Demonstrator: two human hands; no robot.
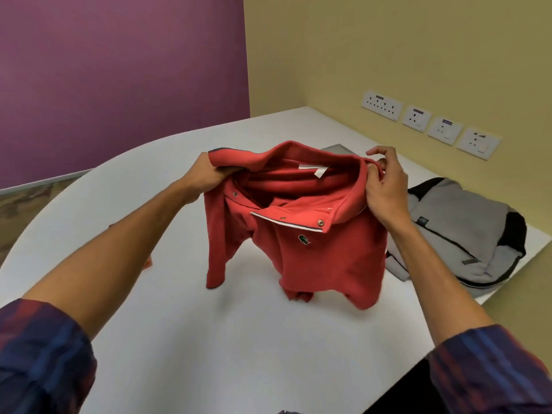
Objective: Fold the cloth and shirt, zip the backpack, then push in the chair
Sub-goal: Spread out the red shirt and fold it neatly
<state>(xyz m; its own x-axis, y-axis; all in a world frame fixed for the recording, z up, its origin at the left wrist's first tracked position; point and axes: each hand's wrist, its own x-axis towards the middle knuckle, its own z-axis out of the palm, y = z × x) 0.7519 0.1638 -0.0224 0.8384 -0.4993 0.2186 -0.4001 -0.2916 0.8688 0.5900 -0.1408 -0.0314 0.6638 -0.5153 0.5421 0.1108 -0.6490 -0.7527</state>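
No words or numbers can be read. The red polo shirt [313, 258] carries a small green crocodile emblem [303, 239] on the chest. The grey backpack [466, 231] has a small round badge [423, 220], too blurred to read.

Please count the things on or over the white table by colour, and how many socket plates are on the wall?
Red: 1, the shirt
Grey: 1, the backpack
White: 4, the socket plates
Total: 6
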